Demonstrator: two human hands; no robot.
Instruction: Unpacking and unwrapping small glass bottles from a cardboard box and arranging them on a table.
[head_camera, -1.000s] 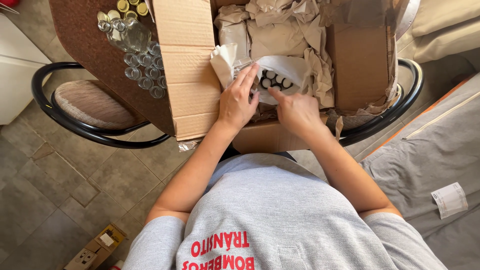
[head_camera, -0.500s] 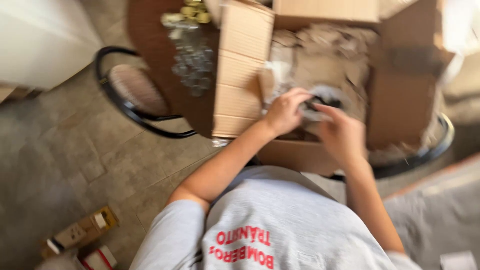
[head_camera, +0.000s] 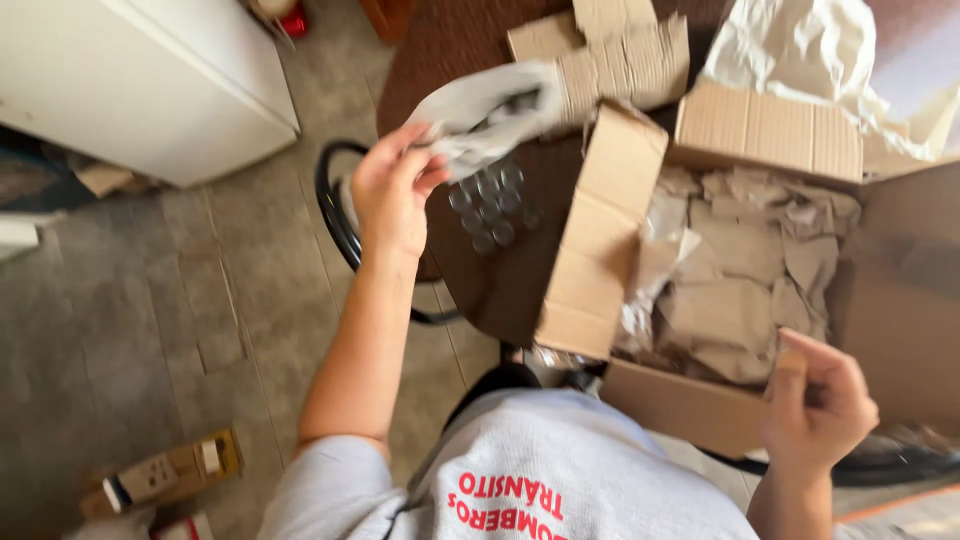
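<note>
My left hand (head_camera: 392, 190) is raised left of the open cardboard box (head_camera: 690, 405) and grips a pale grey paper-wrapped bundle (head_camera: 485, 112). The bundle hangs just above a cluster of small glass jars (head_camera: 490, 208) standing on the dark brown round table (head_camera: 490, 290). My right hand (head_camera: 822, 400) sits at the box's near front edge, fingers loosely curled, with nothing seen in it. Crumpled brown packing paper (head_camera: 745, 270) fills the box. Whatever lies under the paper is hidden.
The box's left flap (head_camera: 600, 235) stands up between the jars and the box's inside. White paper (head_camera: 800, 55) lies at the back right. A white cabinet (head_camera: 140, 80) stands at the left, a black chair frame (head_camera: 335, 215) by the table, and small cartons (head_camera: 165, 475) lie on the tiled floor.
Both hands were in the box on a wrapped packet. My left hand has since lifted the bundle out and to the left over the jars; my right hand drew back to the box's edge.
</note>
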